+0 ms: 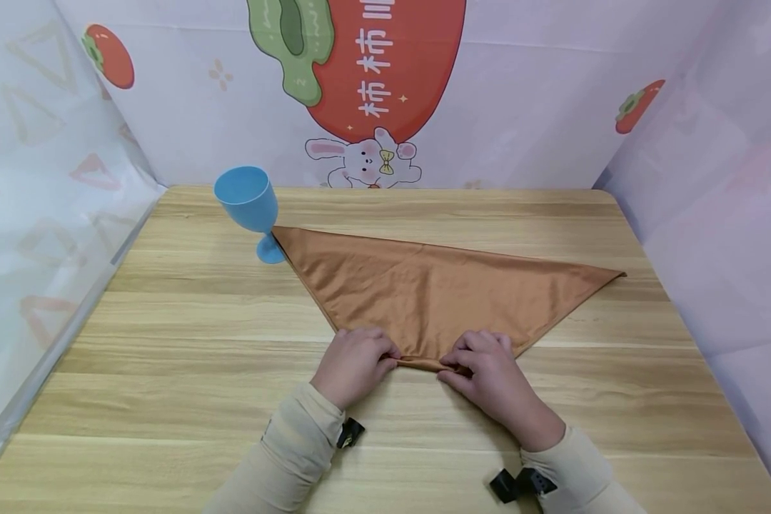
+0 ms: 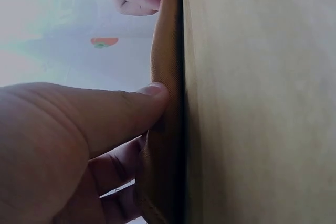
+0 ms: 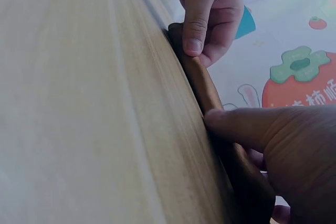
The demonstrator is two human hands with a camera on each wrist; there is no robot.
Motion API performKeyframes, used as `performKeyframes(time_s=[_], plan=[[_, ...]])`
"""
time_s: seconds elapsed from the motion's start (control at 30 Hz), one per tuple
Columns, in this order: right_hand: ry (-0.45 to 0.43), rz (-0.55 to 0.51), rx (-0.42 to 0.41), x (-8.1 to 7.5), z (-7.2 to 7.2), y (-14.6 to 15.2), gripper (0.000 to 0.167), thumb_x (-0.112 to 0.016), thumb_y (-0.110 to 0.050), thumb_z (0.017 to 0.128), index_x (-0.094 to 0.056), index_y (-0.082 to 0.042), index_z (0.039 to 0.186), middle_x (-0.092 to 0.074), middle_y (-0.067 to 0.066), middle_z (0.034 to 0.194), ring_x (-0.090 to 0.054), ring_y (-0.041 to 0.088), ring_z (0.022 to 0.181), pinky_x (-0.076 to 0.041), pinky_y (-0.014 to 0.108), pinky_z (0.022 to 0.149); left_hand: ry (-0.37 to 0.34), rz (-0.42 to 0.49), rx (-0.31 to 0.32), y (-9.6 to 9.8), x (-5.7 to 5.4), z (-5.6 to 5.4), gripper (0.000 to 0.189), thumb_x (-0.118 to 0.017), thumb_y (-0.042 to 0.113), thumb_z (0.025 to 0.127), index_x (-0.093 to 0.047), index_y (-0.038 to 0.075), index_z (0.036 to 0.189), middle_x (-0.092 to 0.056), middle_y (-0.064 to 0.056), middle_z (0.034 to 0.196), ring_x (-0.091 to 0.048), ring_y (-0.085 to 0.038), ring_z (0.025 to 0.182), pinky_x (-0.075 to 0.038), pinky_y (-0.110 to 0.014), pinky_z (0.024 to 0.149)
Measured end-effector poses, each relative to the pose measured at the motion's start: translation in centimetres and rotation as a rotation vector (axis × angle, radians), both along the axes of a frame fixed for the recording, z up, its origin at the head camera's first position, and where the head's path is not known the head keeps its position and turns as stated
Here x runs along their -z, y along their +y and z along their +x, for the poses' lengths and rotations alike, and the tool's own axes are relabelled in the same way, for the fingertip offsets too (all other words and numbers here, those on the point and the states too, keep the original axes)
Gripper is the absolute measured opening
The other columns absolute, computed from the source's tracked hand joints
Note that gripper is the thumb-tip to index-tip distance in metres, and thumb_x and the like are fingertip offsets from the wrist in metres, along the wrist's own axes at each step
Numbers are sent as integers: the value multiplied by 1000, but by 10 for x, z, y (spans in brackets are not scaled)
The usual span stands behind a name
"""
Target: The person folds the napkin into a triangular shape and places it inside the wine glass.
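A brown satin cloth (image 1: pixel 417 293) lies on the table, its long edge at the back and its sides narrowing toward the front, where a narrow strip is folded over. My left hand (image 1: pixel 356 365) pinches the left part of that folded front edge between thumb and fingers. On the right part, my right hand (image 1: pixel 488 375) pinches the same fold. In the left wrist view the left thumb (image 2: pixel 149 98) presses on the rolled cloth (image 2: pixel 169 51). The right wrist view shows the right thumb (image 3: pixel 226 121) on the fold, with the left hand (image 3: pixel 210 14) beyond it.
A blue plastic goblet (image 1: pixel 247 196) stands upright at the back left, its base by the cloth's left corner. The wood-grain table (image 1: pixel 186 371) is bordered by a printed backdrop (image 1: pixel 520 107) behind and light sheets at both sides. Small black devices (image 1: pixel 350 432) sit at both wrists.
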State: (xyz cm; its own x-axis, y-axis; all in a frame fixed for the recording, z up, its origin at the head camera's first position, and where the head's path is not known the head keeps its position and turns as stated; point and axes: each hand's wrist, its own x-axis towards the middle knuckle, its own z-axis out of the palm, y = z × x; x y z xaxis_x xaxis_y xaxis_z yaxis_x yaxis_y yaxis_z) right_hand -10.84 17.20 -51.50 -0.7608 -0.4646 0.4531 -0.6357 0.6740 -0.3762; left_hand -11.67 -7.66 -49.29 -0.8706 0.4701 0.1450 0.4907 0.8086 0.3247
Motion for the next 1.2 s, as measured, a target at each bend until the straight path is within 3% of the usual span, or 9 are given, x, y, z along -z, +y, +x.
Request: performKeyframes(time_s=[0.2, 0.43, 0.63, 0.73, 0.97, 1.2], plan=[[0, 36, -3, -2, 0, -3, 9, -86, -19, 79, -77, -18, 81, -57, -11, 81, -53, 12, 78, -31, 40, 78, 43, -17, -1, -1, 1, 0, 5, -77, 28, 88, -75, 25, 85, -61, 9, 87, -60, -17, 89, -41, -37, 73], [-14, 84, 18, -3, 2, -3, 5, -81, -18, 84, -76, -17, 84, -61, -9, 81, -57, 15, 81, -34, 44, 82, 29, -33, 7, -1, 1, -1, 6, -73, 28, 92, -71, 26, 88, -66, 10, 90, -62, -17, 93, -41, -39, 75], [-42, 45, 34, -4, 2, -3, 12, -81, -14, 83, -73, -19, 89, -67, -10, 85, -59, 14, 82, -34, 43, 83, 0, 19, 2, -1, 1, -3, 11, -73, 24, 92, -64, 27, 88, -67, 13, 89, -63, -14, 87, -40, -37, 72], [-39, 32, 30, -4, 2, -3, 15, -82, -13, 81, -72, -20, 89, -67, -11, 86, -59, 14, 81, -33, 43, 83, -6, 45, -5, -2, 2, -4, 10, -75, 24, 90, -67, 28, 86, -67, 13, 87, -63, -13, 85, -40, -38, 72], [-26, 34, 40, -2, 2, -2, 14, -89, -18, 75, -78, -19, 85, -61, -10, 85, -54, 13, 78, -31, 40, 79, 23, 18, -10, -5, 2, -4, 4, -77, 30, 88, -76, 27, 85, -65, 10, 86, -63, -16, 85, -42, -43, 77], [5, 48, 26, -3, 2, -4, 14, -89, -19, 75, -79, -18, 85, -64, -10, 85, -57, 13, 80, -33, 41, 80, 21, 47, -15, -3, 1, -5, 10, -76, 21, 89, -70, 28, 86, -67, 13, 87, -64, -16, 87, -41, -41, 76]])
